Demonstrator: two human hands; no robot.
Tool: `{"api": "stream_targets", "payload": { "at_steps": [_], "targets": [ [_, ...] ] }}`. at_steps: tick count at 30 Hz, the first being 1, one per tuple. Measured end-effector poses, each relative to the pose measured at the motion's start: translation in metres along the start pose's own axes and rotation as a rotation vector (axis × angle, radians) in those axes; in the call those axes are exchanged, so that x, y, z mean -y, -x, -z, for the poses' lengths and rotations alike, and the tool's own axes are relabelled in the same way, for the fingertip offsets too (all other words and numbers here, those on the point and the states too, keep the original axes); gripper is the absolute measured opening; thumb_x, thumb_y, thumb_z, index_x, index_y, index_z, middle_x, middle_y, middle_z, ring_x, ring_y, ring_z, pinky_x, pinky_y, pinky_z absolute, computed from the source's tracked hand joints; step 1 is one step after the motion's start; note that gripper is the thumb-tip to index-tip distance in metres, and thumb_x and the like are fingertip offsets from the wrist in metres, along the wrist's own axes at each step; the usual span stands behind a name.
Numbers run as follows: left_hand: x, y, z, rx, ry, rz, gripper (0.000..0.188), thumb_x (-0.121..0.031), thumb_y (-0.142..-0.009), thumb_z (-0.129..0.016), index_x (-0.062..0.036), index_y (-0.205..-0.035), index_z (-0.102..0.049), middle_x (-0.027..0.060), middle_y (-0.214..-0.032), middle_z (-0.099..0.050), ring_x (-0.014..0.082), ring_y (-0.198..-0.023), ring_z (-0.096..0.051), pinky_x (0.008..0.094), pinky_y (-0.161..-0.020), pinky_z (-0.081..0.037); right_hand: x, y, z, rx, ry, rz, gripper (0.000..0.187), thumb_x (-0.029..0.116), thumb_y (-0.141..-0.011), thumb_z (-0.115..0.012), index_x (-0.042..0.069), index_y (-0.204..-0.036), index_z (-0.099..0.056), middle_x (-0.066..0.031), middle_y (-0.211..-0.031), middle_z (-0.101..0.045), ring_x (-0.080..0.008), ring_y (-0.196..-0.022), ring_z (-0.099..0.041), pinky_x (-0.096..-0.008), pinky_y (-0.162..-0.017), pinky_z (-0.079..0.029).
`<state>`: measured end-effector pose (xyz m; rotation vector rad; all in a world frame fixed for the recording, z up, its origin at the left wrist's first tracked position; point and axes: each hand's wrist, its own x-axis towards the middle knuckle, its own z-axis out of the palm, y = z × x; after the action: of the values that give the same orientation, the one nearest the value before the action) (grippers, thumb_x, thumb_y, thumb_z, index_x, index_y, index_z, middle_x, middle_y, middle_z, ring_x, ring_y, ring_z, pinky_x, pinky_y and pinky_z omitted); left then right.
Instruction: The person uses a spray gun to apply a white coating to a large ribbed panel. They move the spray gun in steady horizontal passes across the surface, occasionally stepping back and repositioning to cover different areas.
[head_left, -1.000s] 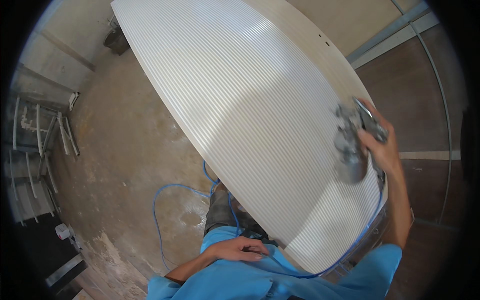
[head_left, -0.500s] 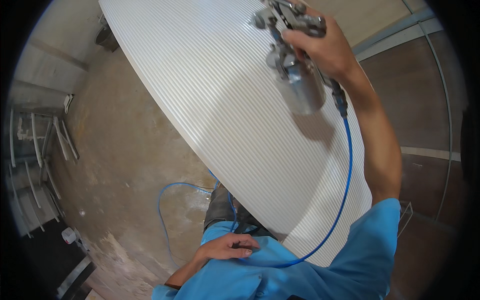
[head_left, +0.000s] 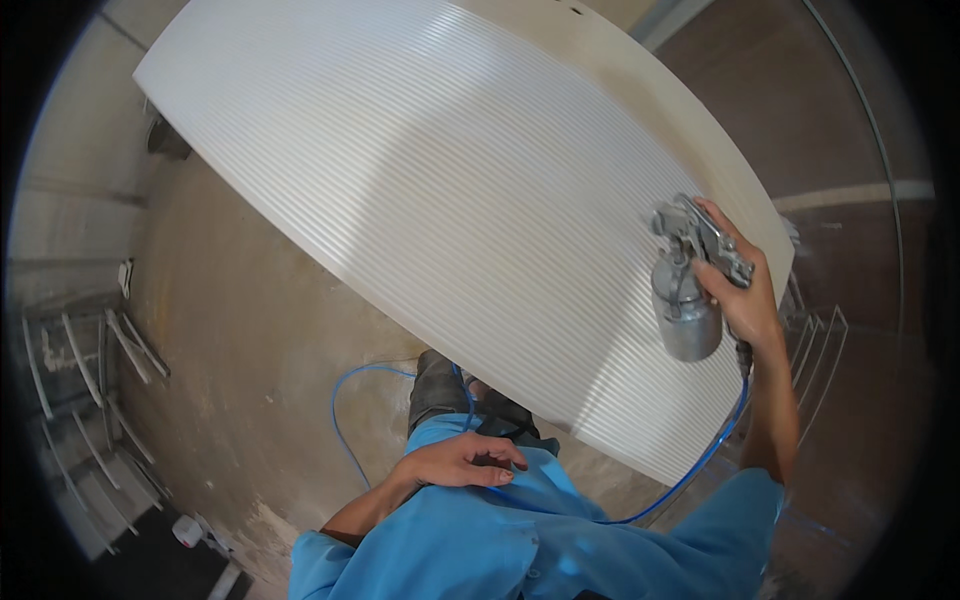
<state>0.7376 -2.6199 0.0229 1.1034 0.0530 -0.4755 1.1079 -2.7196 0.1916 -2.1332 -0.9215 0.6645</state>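
Note:
My right hand (head_left: 745, 295) is wrapped round the grip of a metal spray gun (head_left: 690, 280), a silver cup hanging beneath its body. The gun is above the right part of a large white ribbed panel (head_left: 450, 220), with its nozzle toward the left. From the bottom of the grip a blue air hose (head_left: 715, 440) curves down and back to my waist. There my left hand (head_left: 465, 462) rests against my blue shirt, fingers curled over the hose, which passes under them; the contact itself is mostly hidden.
Metal racks with pale bars (head_left: 90, 370) stand at the left by the wall. A dark bucket (head_left: 167, 138) sits beyond the panel's far left corner. On the stained concrete floor (head_left: 260, 340) lies a loop of hose. A thin wire frame (head_left: 825, 360) stands at the right.
My right hand has brought the spray gun nearer and to the right across the panel. The view has shifted, showing more of the panel's far edge. My left hand stays at my waist.

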Motion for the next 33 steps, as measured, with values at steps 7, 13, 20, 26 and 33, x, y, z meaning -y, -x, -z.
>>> {"api": "stream_targets", "payload": {
  "at_steps": [7,13,20,26,33],
  "targets": [
    [0.012,-0.042,-0.025,0.175,-0.026,-0.016,0.045,-0.039,-0.101,-0.062,-0.0044,-0.129,-0.062,0.0060,-0.101,-0.065,0.0159,-0.095,-0.060,0.0306,-0.083,-0.048,-0.096,0.124,0.061,-0.236,-0.053,-0.217,0.066,-0.004,-0.085,-0.063,0.009,-0.149,-0.052,-0.0102,-0.133,-0.065,-0.0097,-0.088,-0.062,-0.0235,-0.074,-0.052],
    [0.015,-0.044,-0.025,0.193,-0.002,-0.036,0.044,-0.037,-0.102,-0.061,-0.0037,-0.130,-0.061,0.0067,-0.100,-0.066,0.0162,-0.094,-0.061,0.0306,-0.083,-0.048,-0.130,0.177,0.083,-0.425,0.099,-0.365,0.071,-0.013,-0.085,-0.056,0.015,-0.150,-0.051,-0.0087,-0.133,-0.065,-0.0058,-0.069,-0.054,-0.0222,-0.057,-0.044],
    [0.008,-0.030,-0.010,0.142,-0.026,-0.037,0.043,-0.035,-0.101,-0.064,-0.0042,-0.131,-0.061,0.0056,-0.103,-0.065,0.0152,-0.095,-0.059,0.0301,-0.084,-0.047,-0.072,0.094,0.045,-0.353,-0.049,-0.112,0.068,0.003,-0.085,-0.065,0.013,-0.150,-0.051,-0.0044,-0.113,-0.069,-0.0059,-0.064,-0.048,-0.0230,-0.059,-0.044],
    [-0.015,0.022,0.037,-0.005,0.046,-0.024,0.044,-0.035,-0.099,-0.066,-0.0061,-0.132,-0.062,0.0030,-0.104,-0.064,0.0135,-0.097,-0.058,0.0296,-0.087,-0.046,0.032,-0.062,-0.028,-0.143,-0.059,0.148,0.066,0.019,-0.083,-0.068,0.013,-0.147,-0.055,-0.0024,-0.104,-0.069,-0.0085,-0.066,-0.054,-0.0281,-0.067,-0.050],
    [-0.041,0.071,0.090,-0.148,0.139,-0.107,0.039,-0.028,-0.100,-0.066,-0.0058,-0.131,-0.061,-0.0011,-0.090,-0.057,0.0112,-0.085,-0.052,0.0281,-0.078,-0.043,0.171,-0.214,-0.113,0.050,0.011,0.452,0.062,0.017,-0.083,-0.065,0.020,-0.145,-0.057,-0.0068,-0.109,-0.072,-0.0170,-0.083,-0.067,-0.0338,-0.091,-0.052]
  ]
}}
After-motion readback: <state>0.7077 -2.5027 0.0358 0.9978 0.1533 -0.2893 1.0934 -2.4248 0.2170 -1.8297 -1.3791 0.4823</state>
